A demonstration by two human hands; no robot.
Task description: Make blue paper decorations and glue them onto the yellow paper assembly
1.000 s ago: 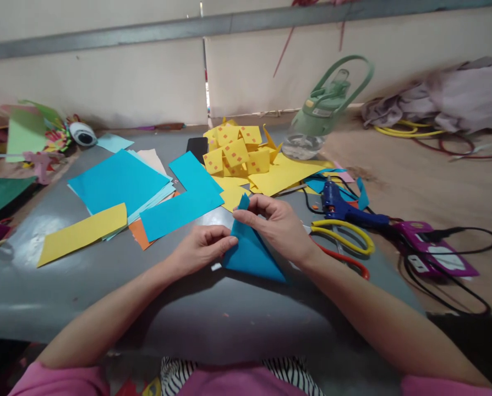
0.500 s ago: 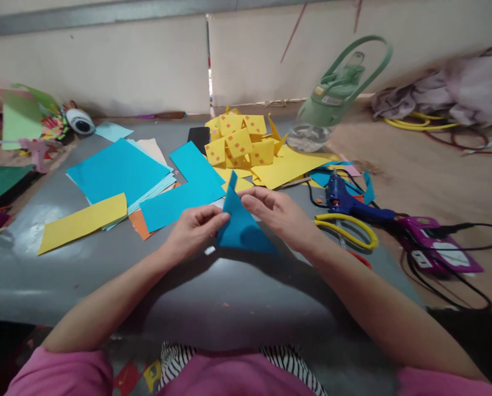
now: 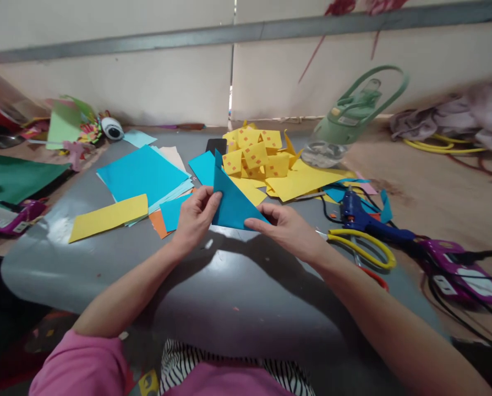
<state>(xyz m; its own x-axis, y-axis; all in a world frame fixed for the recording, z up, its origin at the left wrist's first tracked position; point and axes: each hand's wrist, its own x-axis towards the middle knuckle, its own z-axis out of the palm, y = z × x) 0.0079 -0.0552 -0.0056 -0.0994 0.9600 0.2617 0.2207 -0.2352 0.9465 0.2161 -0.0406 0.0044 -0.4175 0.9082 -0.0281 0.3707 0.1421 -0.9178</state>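
A blue sheet of paper [image 3: 230, 203], folded into a triangle with a narrow strip standing up at its top corner, is held above the grey table [image 3: 229, 297]. My left hand [image 3: 199, 212] pinches its left edge between thumb and fingers. At the lower right corner, my right hand [image 3: 281, 224] grips the paper, thumb in front. Behind the folded paper lies a blue paper offcut [image 3: 203, 166]. Farther back sits a heap of folded yellow paper pieces with orange squares [image 3: 256, 154].
Left are stacked blue sheets [image 3: 142, 175] and a yellow strip [image 3: 109, 217]. Right are scissors [image 3: 364, 248], a blue glue gun [image 3: 355, 212] and a purple power strip [image 3: 452, 267] with trailing cords. A green-topped bottle [image 3: 340, 124] stands behind; a yellow sheet [image 3: 299, 179] lies near it.
My right hand has moved from the paper's upper edge down to its lower right corner. The folded paper is turned more toward me, and the camera view has shifted left and up.
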